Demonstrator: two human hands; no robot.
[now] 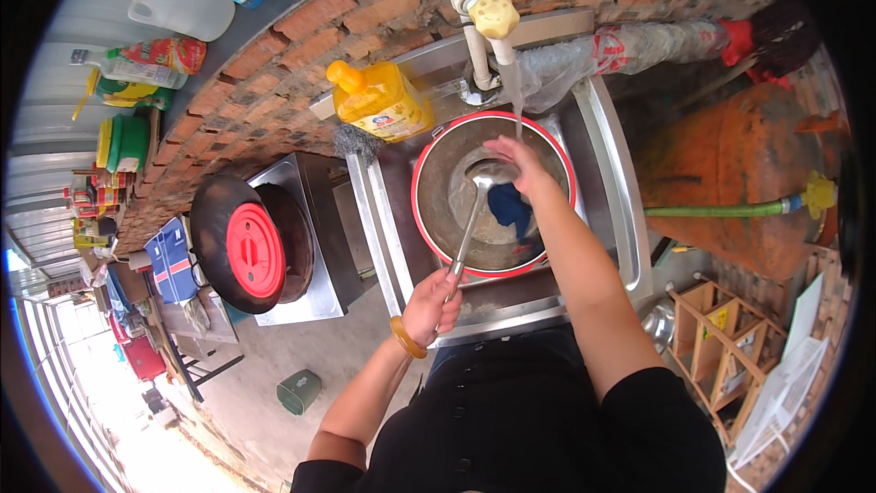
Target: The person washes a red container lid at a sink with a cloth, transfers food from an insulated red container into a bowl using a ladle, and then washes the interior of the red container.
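My left hand (432,307) grips the handle of a metal ladle (469,224), whose bowl end is over a red-rimmed metal basin (438,239). By the ladle's head is my right hand (517,159), its fingers extended under the stream from the tap (503,48); whether they touch the ladle I cannot tell. A dark blue cloth (508,209) lies in the basin, in shallow water. The basin stands inside a stainless steel sink (602,171).
A yellow pump bottle (383,101) and a steel wool scourer (357,142) sit at the sink's back left corner. Left of the sink is a stove (328,212) with a wok and red lid (255,250). A plastic-wrapped pipe (616,51) runs behind, towards a rusty orange tank (725,171).
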